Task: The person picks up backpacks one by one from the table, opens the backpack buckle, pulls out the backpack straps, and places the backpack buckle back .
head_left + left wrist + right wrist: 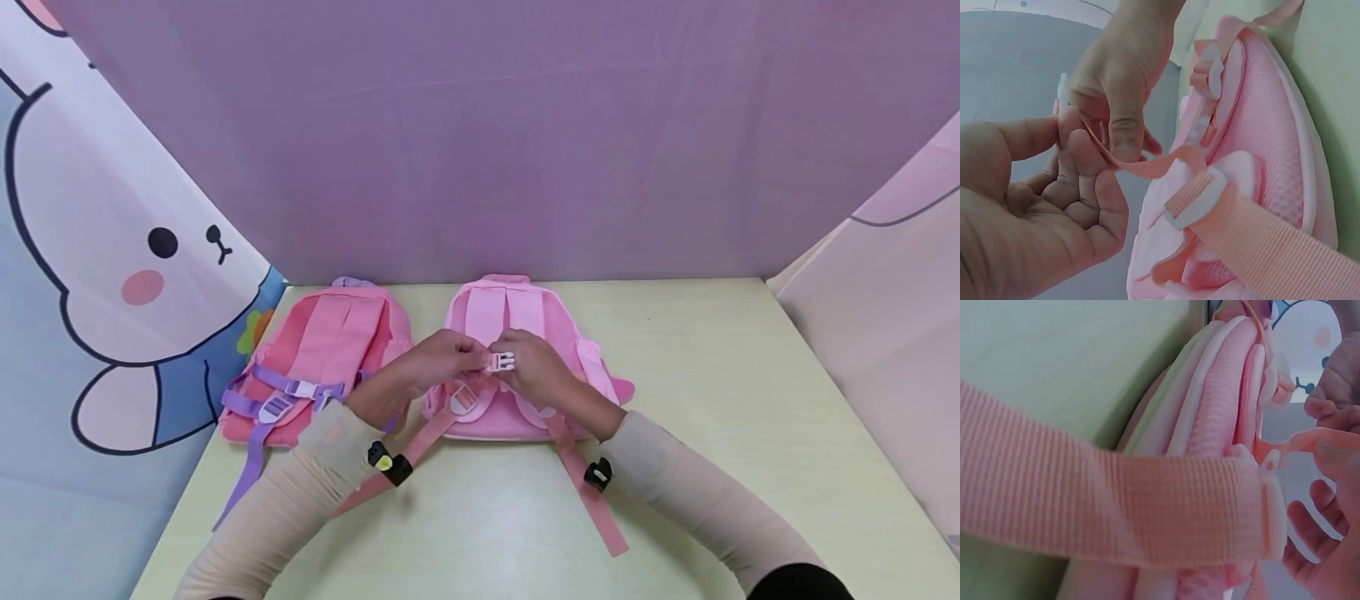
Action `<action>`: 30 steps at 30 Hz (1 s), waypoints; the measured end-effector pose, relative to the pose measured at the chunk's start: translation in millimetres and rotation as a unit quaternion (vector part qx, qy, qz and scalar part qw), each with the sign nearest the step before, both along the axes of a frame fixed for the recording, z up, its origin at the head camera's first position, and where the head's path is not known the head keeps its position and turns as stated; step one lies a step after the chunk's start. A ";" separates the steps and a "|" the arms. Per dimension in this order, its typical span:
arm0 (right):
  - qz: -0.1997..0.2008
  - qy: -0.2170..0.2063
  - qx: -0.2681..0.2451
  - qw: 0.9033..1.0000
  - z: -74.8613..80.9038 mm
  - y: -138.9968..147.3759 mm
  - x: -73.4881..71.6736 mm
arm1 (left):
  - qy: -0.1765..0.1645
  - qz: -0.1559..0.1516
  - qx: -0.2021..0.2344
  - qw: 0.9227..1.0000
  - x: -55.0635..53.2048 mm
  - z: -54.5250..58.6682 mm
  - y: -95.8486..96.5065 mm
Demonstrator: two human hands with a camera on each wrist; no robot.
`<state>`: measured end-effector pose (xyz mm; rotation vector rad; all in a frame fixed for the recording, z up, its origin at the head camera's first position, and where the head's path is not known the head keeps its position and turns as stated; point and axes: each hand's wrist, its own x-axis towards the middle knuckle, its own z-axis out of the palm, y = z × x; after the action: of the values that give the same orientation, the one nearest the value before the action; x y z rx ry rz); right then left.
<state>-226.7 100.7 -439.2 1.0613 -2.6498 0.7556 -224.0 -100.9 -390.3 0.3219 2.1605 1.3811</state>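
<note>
A pink backpack (487, 310) lies with its shoulder straps up and its lower end toward me. Over it, my left hand (450, 358) pinches the end of a white side-release buckle (501, 362), its prongs pointing right. The buckle shows edge-on in the left wrist view, above the left fingertips. My right hand (536, 371) is close beside it, thumb on the narrow peach webbing strap (1154, 165) that runs back to the backpack; its fingertips are partly hidden. A white adjuster (1200, 197) sits on the webbing below the hands.
Left of my hands lies a coral backpack (330, 333) with purple straps and a fastened white buckle (303, 389). Loose peach strap ends (592, 500) trail over the pale tabletop (480, 533). A purple backdrop (525, 150) stands behind, with a cartoon-printed cloth (97, 250) at the left.
</note>
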 end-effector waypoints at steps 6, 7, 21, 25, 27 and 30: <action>-0.003 0.004 0.002 1.000 -1.4 1.5 -2.8 | 0.041 -0.011 -0.029 0.999 2.2 -2.1 -0.4; -0.007 -0.003 -0.002 1.000 -2.0 1.9 -3.2 | 0.048 -0.013 -0.034 0.998 2.4 -2.5 -0.6; 0.003 -0.068 -0.045 0.997 -3.4 6.8 -4.1 | 0.046 -0.031 -0.028 0.998 3.3 -1.6 -3.5; 0.015 -0.090 -0.028 0.995 -2.9 11.6 -5.8 | 0.060 -0.038 -0.036 0.997 4.0 1.1 -5.5; 0.021 -0.094 -0.019 0.995 -3.4 15.4 -7.0 | 0.060 -0.043 -0.038 0.997 4.1 2.1 -7.4; 0.036 -0.091 -0.014 0.995 -3.6 21.7 -8.0 | 0.068 -0.054 -0.046 0.995 3.3 2.2 -12.0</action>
<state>-234.7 122.5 -442.8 1.1355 -2.7544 0.9430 -220.8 -112.8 -388.0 0.5029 2.2713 1.2279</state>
